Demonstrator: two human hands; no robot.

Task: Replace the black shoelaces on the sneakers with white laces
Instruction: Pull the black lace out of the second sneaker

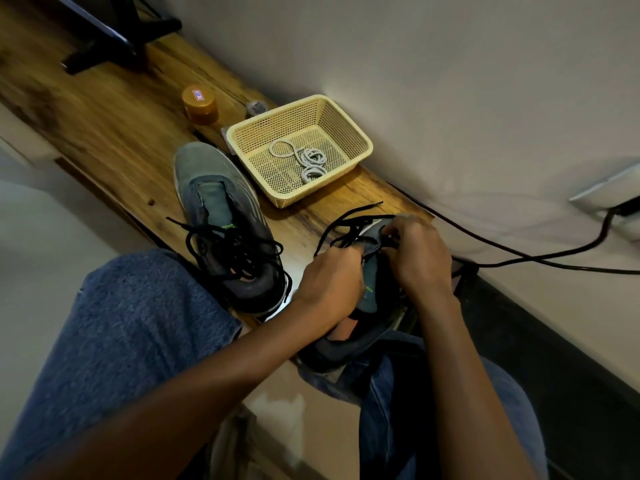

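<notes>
Wooden shelf edge: both hands' fingers pinch sneaker's black lace.

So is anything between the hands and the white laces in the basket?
Nothing visible: the white laces lie uncovered in the open-topped basket, beyond both hands; only bare wooden tabletop lies between.

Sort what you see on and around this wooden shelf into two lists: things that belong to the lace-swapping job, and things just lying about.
Part of the job:
left sneaker
right sneaker
black laces
white laces in the basket
left hand
right hand

Just lying about:
orange jar
black cable
black stand
</notes>
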